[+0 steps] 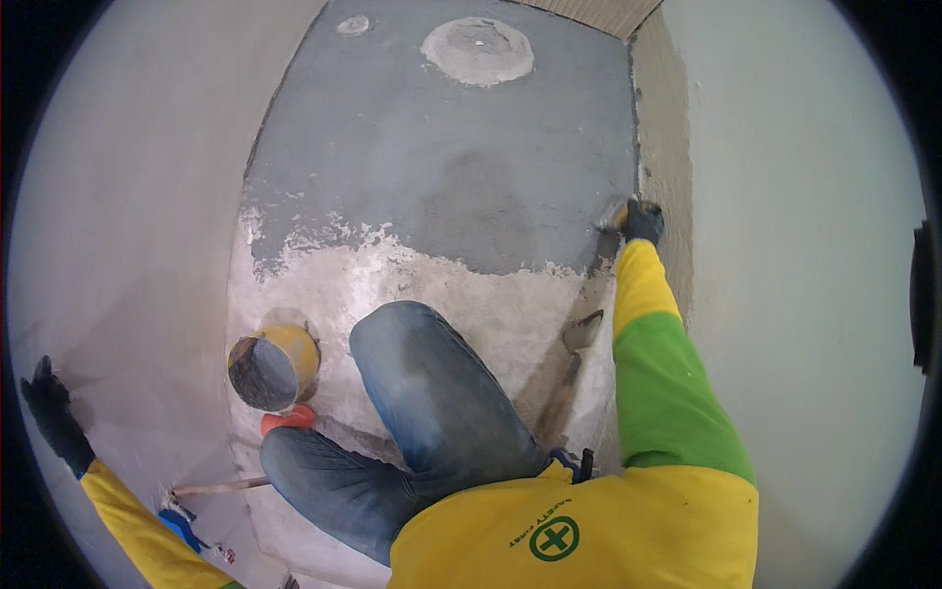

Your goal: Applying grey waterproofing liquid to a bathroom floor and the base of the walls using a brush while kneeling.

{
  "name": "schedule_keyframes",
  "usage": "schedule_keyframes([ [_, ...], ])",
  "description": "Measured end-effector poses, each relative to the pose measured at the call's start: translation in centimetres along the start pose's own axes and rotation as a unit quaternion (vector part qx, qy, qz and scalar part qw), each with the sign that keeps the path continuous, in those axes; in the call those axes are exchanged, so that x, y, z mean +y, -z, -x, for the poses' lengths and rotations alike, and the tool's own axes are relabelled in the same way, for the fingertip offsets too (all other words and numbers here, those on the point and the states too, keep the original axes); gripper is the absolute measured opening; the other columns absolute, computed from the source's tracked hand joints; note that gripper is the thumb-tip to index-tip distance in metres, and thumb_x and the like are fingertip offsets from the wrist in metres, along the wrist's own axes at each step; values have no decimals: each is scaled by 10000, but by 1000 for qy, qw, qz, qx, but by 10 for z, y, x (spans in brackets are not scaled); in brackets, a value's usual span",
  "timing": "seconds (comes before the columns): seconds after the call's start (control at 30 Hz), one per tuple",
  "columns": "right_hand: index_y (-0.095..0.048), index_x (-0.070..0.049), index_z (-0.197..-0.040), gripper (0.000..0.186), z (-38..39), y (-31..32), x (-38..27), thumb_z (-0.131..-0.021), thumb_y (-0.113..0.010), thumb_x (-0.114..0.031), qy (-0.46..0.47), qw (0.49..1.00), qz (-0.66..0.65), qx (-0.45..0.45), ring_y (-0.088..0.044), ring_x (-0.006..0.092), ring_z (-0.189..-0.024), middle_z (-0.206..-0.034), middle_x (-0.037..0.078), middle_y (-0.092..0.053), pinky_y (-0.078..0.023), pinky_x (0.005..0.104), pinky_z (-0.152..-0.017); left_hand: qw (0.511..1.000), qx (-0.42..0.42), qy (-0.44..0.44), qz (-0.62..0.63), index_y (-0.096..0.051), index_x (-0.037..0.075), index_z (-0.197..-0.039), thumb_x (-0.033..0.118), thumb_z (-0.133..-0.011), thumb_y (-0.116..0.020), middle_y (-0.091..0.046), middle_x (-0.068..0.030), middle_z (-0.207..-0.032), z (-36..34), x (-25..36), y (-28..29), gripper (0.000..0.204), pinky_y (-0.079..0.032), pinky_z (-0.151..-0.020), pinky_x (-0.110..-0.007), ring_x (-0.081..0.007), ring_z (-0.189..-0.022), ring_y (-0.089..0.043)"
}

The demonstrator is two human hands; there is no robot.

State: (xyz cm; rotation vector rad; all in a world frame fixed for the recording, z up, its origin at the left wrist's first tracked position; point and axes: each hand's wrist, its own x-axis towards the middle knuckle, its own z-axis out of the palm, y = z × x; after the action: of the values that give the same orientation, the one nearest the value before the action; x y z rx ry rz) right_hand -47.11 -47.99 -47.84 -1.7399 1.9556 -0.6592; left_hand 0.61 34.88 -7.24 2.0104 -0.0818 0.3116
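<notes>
My right hand (644, 221), in a black glove, is closed on a small flat tool (614, 216) with a tan part and a pale grey edge. Whether it is a trowel or a brush I cannot make out. The tool meets the grey coating (442, 147) on the floor, close to the right wall. Far to the left, my gloved left hand (57, 412) rests against the left wall with fingers apart, holding nothing. A yellow bucket (294, 348) stands tilted on bare floor, grey paste (259, 377) inside it.
Pale uncoated floor (334, 294) lies around my bent knees. Beside my right leg is a flat-bladed tool (582, 332). A round pale patch (478, 49) and a smaller one (353, 26) sit in the far coating. A wooden stick (221, 486) and blue item (182, 527) lie left.
</notes>
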Motion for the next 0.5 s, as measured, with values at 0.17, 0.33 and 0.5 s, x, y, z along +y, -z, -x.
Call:
schedule_keyframes([
  [0.17,-641,-8,-991,489,3,65,139,-801,-614,-458,205,945,245,-69,-589,400,-967,-998,241,-643,-446,456,-854,999,-31,-9,-25,-587,25,-1234,437,-1000,-337,-455,60,-745,-23,-42,14,536,-287,-626,-219,-67,-671,-359],
  [0.33,-639,-31,-905,336,67,113,94,-747,-671,-325,119,955,184,-200,-621,378,-901,-929,215,-655,-485,434,-790,982,-187,-21,-4,-571,20,-1251,405,-1013,-310,-546,39,-829,-45,-47,44,522,-330,-673,-214,-72,-717,-423],
  [0.5,-650,-51,-917,284,6,48,43,-760,-611,-285,276,913,241,-179,-603,407,-943,-943,221,-650,-481,469,-799,994,-96,47,23,-505,30,-1315,393,-1017,-309,-592,-4,-1143,-54,-49,95,509,-383,-867,-217,-84,-922,-521],
])
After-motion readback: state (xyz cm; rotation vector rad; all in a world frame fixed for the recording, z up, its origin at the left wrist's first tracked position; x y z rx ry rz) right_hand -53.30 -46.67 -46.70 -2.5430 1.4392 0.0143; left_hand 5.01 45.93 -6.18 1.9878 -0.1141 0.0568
